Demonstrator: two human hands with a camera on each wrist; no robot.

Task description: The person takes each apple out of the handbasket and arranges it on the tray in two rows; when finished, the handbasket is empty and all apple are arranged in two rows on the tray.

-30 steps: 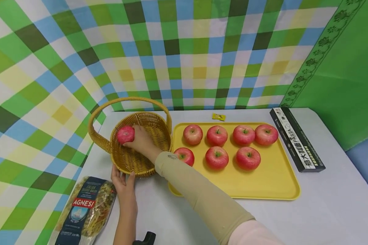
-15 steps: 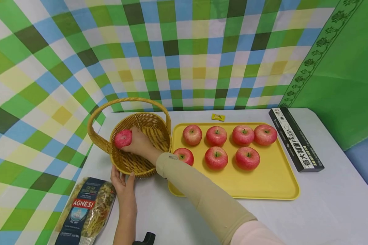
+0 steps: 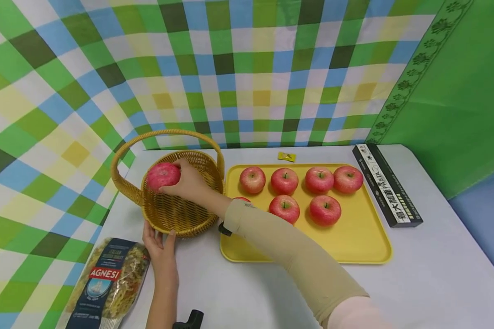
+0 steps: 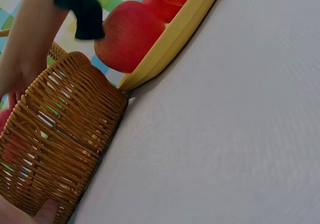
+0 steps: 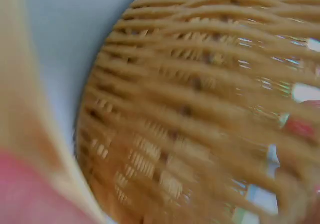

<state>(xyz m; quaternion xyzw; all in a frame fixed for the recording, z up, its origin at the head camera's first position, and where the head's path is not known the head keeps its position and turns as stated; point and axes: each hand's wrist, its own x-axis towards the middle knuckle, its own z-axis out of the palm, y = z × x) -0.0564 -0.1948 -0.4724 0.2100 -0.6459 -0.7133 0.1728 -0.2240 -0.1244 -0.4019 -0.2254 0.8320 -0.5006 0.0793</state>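
Note:
In the head view, my right hand [image 3: 189, 183] holds a red apple [image 3: 163, 177] between thumb and fingers, over the left side of a wicker basket [image 3: 181, 221]. My left hand [image 3: 160, 249] touches the basket's near wall with extended fingers. In the left wrist view, its thumb [image 4: 46, 212] lies against the woven side [image 4: 65, 134]. More apples [image 3: 285, 181] stand in two rows on a yellow tray [image 3: 354, 246]; my right forearm hides most of the front-left one. The right wrist view is blurred, with wickerwork [image 5: 175, 94] filling most of it.
The basket's tall handle [image 3: 170, 131] arches over its back. A bag of pasta [image 3: 107, 283] lies at the front left. Beyond the tray is a small yellow packet [image 3: 287, 156], and a black pasta box [image 3: 387, 185] lies along its right side. A checkered cloth [image 3: 255, 77] hangs behind.
My right hand has raised the apple slightly within the basket, and the forearm has lifted, covering more of the front-left apple. The head view has shifted a little. My left hand stays at the basket.

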